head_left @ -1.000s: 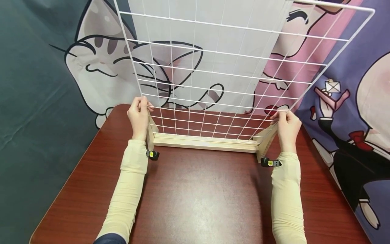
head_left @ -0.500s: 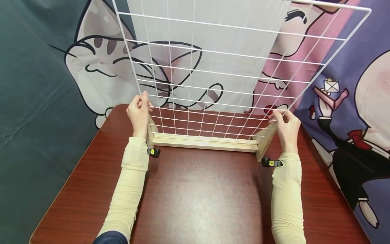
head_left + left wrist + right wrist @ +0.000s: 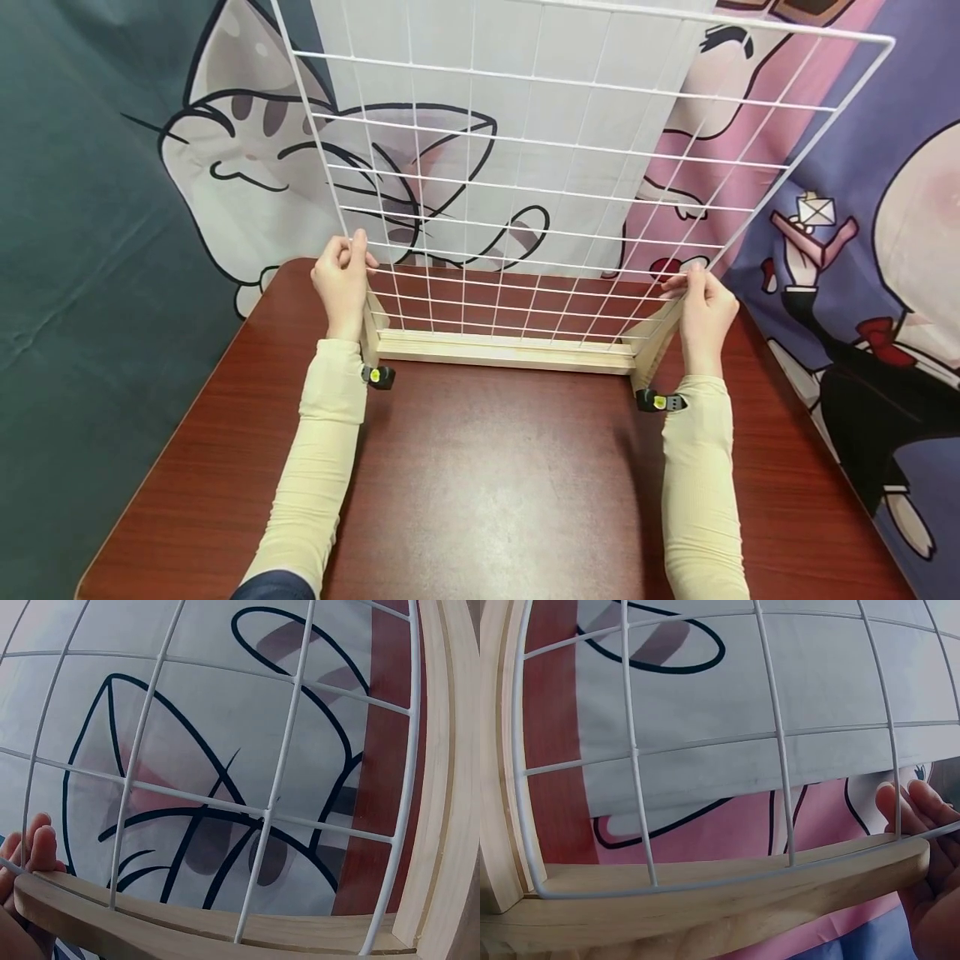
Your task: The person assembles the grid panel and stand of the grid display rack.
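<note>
A white wire grid panel stands upright, its lower edge along a pale wooden bottom bar. Short wooden side posts rise at either end, the left post and the right post. My left hand grips the panel's left edge wire just above its post, thumb facing me. On the opposite edge, my right hand pinches the wire by the top of the right post. Both wrist views show fingertips at the wires beside the posts' rounded ends; parts of both hands are out of those views.
The stand rests on a reddish-brown tabletop. Behind it hangs a cartoon-printed cloth, with a purple printed cloth on the right and dark green cloth on the left.
The panel's top edge has come lower in the head view, and its upper right corner has shifted left and down. Both hands keep hold, with small finger and wrist shifts.
</note>
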Demonstrator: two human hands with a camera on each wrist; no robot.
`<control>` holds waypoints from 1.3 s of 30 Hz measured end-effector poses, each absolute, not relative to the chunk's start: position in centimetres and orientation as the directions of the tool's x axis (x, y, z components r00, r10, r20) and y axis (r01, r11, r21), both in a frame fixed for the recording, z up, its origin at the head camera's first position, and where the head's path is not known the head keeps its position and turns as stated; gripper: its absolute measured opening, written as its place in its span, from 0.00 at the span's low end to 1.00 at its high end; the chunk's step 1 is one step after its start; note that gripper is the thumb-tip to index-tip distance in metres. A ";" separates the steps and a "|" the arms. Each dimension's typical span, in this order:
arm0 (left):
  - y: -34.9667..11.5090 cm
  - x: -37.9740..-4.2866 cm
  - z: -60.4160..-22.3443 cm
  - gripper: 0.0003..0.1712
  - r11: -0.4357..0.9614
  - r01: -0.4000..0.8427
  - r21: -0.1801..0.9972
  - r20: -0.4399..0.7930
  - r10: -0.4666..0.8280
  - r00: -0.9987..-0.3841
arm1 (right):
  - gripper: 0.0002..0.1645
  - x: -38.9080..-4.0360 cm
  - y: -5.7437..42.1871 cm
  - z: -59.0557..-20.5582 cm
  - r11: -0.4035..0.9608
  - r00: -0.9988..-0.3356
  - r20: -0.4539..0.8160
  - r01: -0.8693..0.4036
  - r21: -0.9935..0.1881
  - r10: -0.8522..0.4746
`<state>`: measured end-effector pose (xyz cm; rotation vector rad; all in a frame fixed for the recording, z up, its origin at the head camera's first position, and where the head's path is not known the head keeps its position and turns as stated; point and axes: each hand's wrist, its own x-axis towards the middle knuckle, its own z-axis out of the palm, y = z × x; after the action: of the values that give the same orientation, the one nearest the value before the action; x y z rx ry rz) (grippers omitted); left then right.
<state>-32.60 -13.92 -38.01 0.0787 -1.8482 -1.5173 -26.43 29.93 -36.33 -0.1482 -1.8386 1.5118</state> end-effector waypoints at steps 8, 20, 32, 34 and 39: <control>-14.1 -32.8 -38.4 0.15 0.319 0.417 0.851 0.524 -0.475 -0.707 | 0.23 -25.8 29.2 -35.5 0.259 -0.722 0.463 -0.384 -0.886 0.514; -13.9 -32.9 -38.5 0.11 0.302 0.412 0.859 0.511 -0.482 -0.712 | 0.22 -26.5 29.6 -36.3 0.256 -0.717 0.444 -0.363 -0.896 0.537; -13.8 -32.3 -39.0 0.10 0.313 0.413 0.856 0.517 -0.480 -0.709 | 0.16 -27.1 30.3 -37.8 0.375 -0.683 0.478 -0.309 -0.874 0.551; -13.9 -32.1 -39.1 0.10 0.317 0.411 0.855 0.518 -0.482 -0.706 | 0.16 -27.1 30.2 -37.9 0.375 -0.684 0.479 -0.311 -0.873 0.549; -13.9 -32.2 -38.7 0.12 0.320 0.421 0.849 0.527 -0.456 -0.717 | 0.16 -27.1 30.3 -37.6 0.353 -0.675 0.486 -0.337 -0.873 0.555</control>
<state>-32.18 -13.88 -38.74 0.0311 -1.8424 -1.4918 -27.09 30.26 -37.62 -0.1915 -1.8279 1.4287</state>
